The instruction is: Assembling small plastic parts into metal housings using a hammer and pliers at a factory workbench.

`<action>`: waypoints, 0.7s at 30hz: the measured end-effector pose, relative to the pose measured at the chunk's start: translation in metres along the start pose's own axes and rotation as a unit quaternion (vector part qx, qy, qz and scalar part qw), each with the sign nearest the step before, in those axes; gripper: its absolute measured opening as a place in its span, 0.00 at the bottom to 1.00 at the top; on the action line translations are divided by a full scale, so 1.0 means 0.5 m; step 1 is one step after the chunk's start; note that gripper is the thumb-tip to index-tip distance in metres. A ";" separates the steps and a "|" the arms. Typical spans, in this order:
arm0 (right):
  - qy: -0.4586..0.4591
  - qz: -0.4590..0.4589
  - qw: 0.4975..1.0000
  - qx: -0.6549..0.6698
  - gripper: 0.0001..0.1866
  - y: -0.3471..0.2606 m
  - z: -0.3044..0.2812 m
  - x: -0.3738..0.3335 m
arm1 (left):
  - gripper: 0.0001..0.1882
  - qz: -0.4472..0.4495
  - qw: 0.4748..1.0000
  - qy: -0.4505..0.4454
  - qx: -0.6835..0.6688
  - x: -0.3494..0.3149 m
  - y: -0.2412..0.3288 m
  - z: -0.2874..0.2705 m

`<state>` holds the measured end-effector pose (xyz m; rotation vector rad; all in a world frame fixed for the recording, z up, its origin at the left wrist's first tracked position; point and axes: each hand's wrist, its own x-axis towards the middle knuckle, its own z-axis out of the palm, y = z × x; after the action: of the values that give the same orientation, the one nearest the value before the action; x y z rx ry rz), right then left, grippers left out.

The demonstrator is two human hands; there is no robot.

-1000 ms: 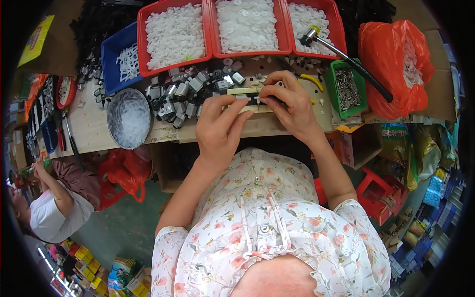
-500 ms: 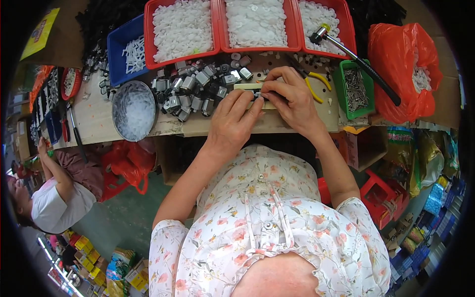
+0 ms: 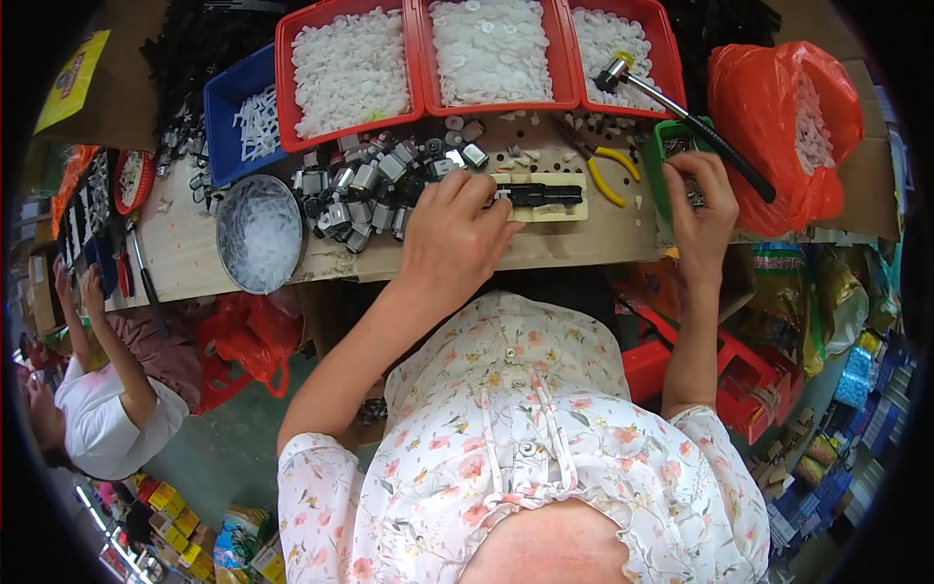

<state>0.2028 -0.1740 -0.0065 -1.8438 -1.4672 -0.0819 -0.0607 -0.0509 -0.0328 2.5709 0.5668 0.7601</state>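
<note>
A cream block-like holder point(image 3: 562, 211) lies on the bench in front of me, with a long black plastic part point(image 3: 541, 195) set in its recess. My left hand point(image 3: 452, 226) is closed over the holder's left end, fingers curled and covering that end of the black part. To the right, my right hand point(image 3: 702, 206) reaches into the green bin point(image 3: 660, 167) of thin metal pins or screws. Its thumb and fingers are drawn together in a pinch. Whatever lies between those fingertips is too small to make out.
Small silver motors point(image 3: 362, 180) are heaped left of the holder. Behind stand red bins point(image 3: 424, 107) of white plastic pieces. Yellow-handled pliers point(image 3: 613, 175), a hammer point(image 3: 715, 136), a red bag point(image 3: 725, 92) and a round metal bowl point(image 3: 226, 255) lie around. A co-worker point(image 3: 117, 414) sits at left.
My right hand has left the holder and moved right to the green bin. My left hand stays at the holder, and more of the black part now shows.
</note>
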 end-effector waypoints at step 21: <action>-0.042 0.138 0.988 -0.058 0.06 0.086 -0.042 -0.024 | 0.05 0.059 0.994 -0.058 0.074 0.279 -0.158 0.046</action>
<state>0.2436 -0.1981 -0.0197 -2.1519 -1.2712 0.0474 0.0391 0.0768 -0.0297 2.7857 0.4525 0.6220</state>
